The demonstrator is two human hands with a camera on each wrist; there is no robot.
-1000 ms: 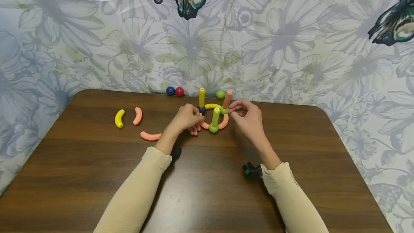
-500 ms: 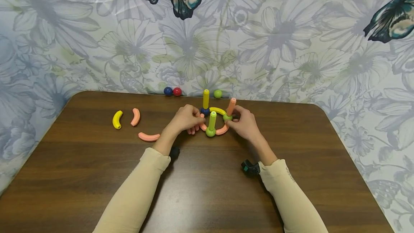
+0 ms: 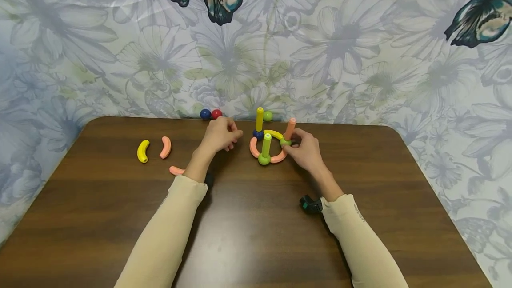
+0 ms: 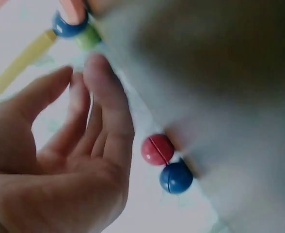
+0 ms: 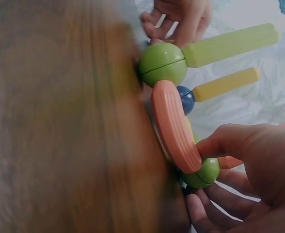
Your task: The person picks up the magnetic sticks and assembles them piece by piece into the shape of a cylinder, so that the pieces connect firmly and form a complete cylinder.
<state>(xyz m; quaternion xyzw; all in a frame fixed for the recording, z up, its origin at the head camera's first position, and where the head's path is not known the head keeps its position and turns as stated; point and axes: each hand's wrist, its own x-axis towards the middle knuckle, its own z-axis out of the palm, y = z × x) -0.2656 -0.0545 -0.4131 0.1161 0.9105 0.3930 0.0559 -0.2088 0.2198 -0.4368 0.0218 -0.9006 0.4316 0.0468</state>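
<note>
— How many pieces stand up in your ring point(image 3: 267, 146)?
— Three sticks. Your right hand point(image 3: 305, 151) pinches its green ball point(image 3: 286, 142); your left hand point(image 3: 218, 135) hovers loose, holding nothing, near two balls point(image 3: 210, 114).

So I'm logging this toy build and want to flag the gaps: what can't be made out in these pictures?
- Pink curved piece: head view, the left forearm covers most of it.
- Right hand grip on the green ball: head view, fingers hide the contact; right wrist view cuts the hand off at the edge.
- Table: right wrist view, blurred.
- Left hand palm: head view shows only its back.
</note>
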